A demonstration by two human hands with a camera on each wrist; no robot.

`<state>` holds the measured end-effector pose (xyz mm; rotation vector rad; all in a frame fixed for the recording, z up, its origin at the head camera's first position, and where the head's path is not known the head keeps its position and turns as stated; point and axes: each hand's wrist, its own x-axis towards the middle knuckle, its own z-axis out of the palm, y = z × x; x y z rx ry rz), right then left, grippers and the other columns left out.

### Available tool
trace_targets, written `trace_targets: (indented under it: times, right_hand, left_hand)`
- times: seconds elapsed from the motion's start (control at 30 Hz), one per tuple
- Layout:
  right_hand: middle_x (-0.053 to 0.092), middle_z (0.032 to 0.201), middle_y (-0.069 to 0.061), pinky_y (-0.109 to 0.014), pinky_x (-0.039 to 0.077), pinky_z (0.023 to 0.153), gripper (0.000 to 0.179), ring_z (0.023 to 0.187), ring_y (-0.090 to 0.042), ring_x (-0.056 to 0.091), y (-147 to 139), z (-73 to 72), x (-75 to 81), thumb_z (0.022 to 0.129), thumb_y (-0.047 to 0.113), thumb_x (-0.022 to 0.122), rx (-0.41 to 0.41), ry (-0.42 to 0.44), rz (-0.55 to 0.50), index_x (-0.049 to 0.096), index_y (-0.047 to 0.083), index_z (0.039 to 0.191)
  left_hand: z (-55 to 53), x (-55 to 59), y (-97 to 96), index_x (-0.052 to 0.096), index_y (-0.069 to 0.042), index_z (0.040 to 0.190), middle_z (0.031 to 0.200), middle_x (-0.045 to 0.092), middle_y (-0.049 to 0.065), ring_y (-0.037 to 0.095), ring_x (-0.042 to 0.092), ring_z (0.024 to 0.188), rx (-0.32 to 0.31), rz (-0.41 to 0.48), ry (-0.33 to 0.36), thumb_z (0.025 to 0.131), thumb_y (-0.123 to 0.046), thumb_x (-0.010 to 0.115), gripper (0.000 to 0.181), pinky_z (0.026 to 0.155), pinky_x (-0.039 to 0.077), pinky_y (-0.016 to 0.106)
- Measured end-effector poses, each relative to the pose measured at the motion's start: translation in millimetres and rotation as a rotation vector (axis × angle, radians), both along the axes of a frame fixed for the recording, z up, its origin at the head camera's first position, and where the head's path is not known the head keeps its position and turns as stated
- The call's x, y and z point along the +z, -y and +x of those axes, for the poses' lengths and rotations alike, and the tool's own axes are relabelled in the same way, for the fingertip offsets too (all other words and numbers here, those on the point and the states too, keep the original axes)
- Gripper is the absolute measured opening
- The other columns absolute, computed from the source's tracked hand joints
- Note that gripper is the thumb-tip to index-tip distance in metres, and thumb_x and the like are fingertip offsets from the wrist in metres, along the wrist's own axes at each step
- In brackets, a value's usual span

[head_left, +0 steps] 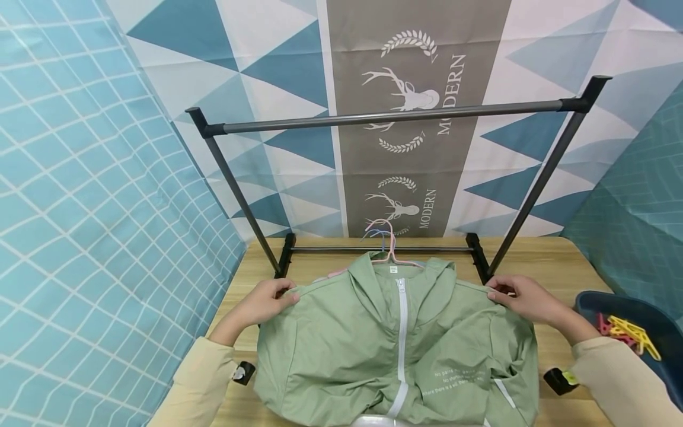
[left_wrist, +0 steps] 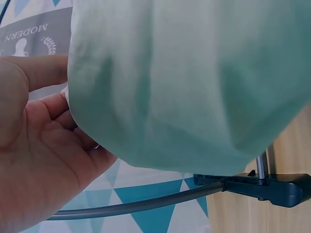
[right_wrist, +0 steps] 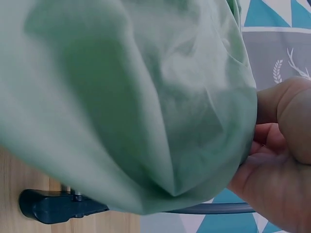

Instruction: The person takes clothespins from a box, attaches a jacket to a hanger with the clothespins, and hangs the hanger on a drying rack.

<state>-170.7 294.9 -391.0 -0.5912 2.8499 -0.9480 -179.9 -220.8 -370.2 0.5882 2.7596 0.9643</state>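
A light green jacket (head_left: pixel 341 338) with a white zipper (head_left: pixel 402 332) is spread above the wooden table, its collar toward the rack. My left hand (head_left: pixel 269 302) pinches its left shoulder between thumb and fingers; in the left wrist view the fabric hides the left hand's (left_wrist: pixel 53 131) fingertips. At the opposite shoulder my right hand (head_left: pixel 525 299) pinches the cloth, and the right wrist view shows that hand (right_wrist: pixel 277 141) at the fabric's edge. A pink hanger (head_left: pixel 392 252) sits in the neck opening with its hook upright. Behind it shows a blue hanger hook (head_left: pixel 380 232).
A black metal rack (head_left: pixel 395 117) stands at the back of the wooden table (head_left: pixel 539 255), its bar above the jacket. To the right, a dark blue basin (head_left: pixel 592 299) holds yellow and red clothespins (head_left: pixel 629 332). Small black objects (head_left: pixel 559 381) lie beside each forearm.
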Motion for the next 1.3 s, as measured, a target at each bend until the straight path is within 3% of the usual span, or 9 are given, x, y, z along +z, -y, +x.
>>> trace_targets:
  times: [0.17, 0.37, 0.6, 0.77, 0.9, 1.07, 1.3]
  right_hand:
    - [0.060, 0.080, 0.004, -0.022, 0.040, 0.061, 0.009, 0.068, 0.004, 0.048, 0.5, 2.7, 1.8, 0.096, 0.012, 0.057, -0.018, -0.024, -0.011, 0.065, 0.009, 0.095]
    - [0.061, 0.079, 0.004, -0.021, 0.042, 0.062, 0.007, 0.069, 0.005, 0.048, 1.3, 5.4, 6.9, 0.095, 0.010, 0.059, -0.020, -0.083, -0.019, 0.066, 0.010, 0.093]
    - [0.062, 0.079, 0.005, -0.020, 0.043, 0.059, 0.008, 0.068, 0.006, 0.049, 0.8, 6.4, 12.1, 0.094, 0.009, 0.059, -0.023, -0.147, -0.039, 0.067, 0.009, 0.092]
    - [0.061, 0.077, 0.005, -0.020, 0.041, 0.056, 0.007, 0.065, 0.005, 0.047, -0.9, 7.5, 14.2, 0.093, 0.008, 0.061, -0.024, -0.164, -0.049, 0.067, 0.009, 0.091]
    - [0.061, 0.077, 0.006, -0.021, 0.039, 0.054, 0.007, 0.064, 0.004, 0.046, -3.5, 9.1, 16.9, 0.094, 0.009, 0.061, -0.013, -0.170, -0.041, 0.067, 0.010, 0.091]
    - [0.061, 0.077, 0.008, -0.021, 0.041, 0.054, 0.006, 0.064, 0.003, 0.049, -5.9, 12.0, 23.7, 0.093, 0.010, 0.061, 0.019, -0.170, -0.049, 0.067, 0.011, 0.092]
    - [0.063, 0.080, 0.009, -0.021, 0.045, 0.058, 0.005, 0.068, 0.005, 0.052, -6.7, 15.0, 35.0, 0.092, 0.012, 0.063, 0.040, -0.163, -0.020, 0.068, 0.012, 0.094]
  left_hand:
    - [1.9, 3.2, 0.9, 0.064, -0.005, 0.096, 0.068, 0.049, -0.002, 0.005, 0.040, 0.058, -0.015, 0.006, -0.005, 0.094, -0.014, 0.059, 0.010, 0.056, 0.038, 0.022]
    - [4.9, 6.5, 1.7, 0.064, -0.006, 0.094, 0.065, 0.045, -0.004, 0.004, 0.038, 0.056, -0.032, 0.003, -0.026, 0.093, -0.014, 0.060, 0.009, 0.055, 0.036, 0.021]
    - [8.7, 10.2, -0.2, 0.063, -0.009, 0.091, 0.070, 0.048, -0.003, 0.006, 0.040, 0.061, 0.020, 0.025, -0.070, 0.091, -0.014, 0.064, 0.006, 0.057, 0.036, 0.020]
    - [10.6, 12.7, -0.6, 0.062, -0.011, 0.088, 0.070, 0.049, -0.002, 0.006, 0.040, 0.061, 0.026, 0.038, -0.116, 0.090, -0.014, 0.066, 0.005, 0.057, 0.037, 0.020]
    - [11.8, 15.9, -1.1, 0.065, -0.012, 0.088, 0.076, 0.059, -0.001, 0.007, 0.047, 0.066, 0.028, 0.051, -0.142, 0.089, -0.015, 0.068, 0.004, 0.060, 0.041, 0.021]
    - [12.7, 19.7, 0.0, 0.068, -0.013, 0.090, 0.082, 0.067, 0.000, 0.004, 0.054, 0.074, 0.032, 0.046, -0.145, 0.088, -0.016, 0.069, 0.004, 0.066, 0.046, 0.022]
    - [16.1, 24.8, 1.9, 0.071, -0.015, 0.088, 0.082, 0.067, -0.002, 0.003, 0.055, 0.074, 0.042, 0.053, -0.158, 0.086, -0.019, 0.071, 0.005, 0.064, 0.046, 0.022]
